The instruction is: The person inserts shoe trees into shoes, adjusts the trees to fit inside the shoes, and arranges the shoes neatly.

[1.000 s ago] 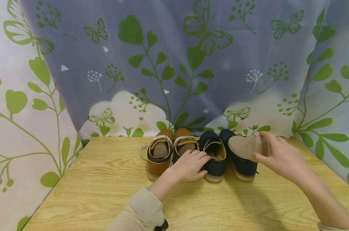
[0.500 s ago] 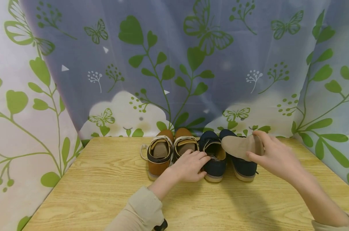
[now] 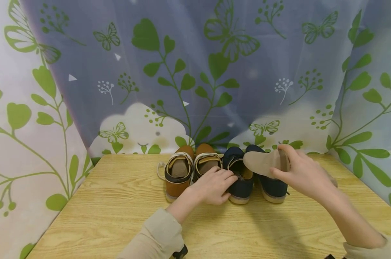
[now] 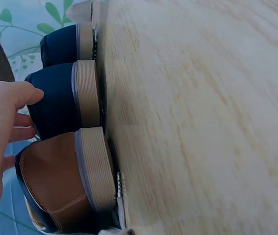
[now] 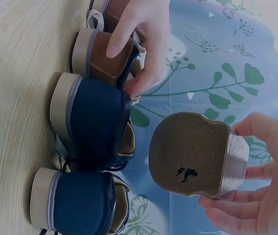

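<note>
My right hand holds a beige insole by its edges, thumb on one side and fingers on the other. The insole hovers above the right navy shoe, its front end reaching the rim of the left navy shoe. Seen in the right wrist view, the insole's brownish face carries a dark mark. My left hand grips the left navy shoe at the heel rim; the left wrist view shows the thumb against the heel. Its forearm partly covers the right brown shoe.
The left brown shoe with white laces ends the row on the left. Part of a beige object shows behind my right wrist. All the shoes stand at the back of the wooden table, before a patterned cloth backdrop.
My right hand has moved left with the insole, so its front end now reaches the left navy shoe. The left hand and the shoes have stayed almost still.
</note>
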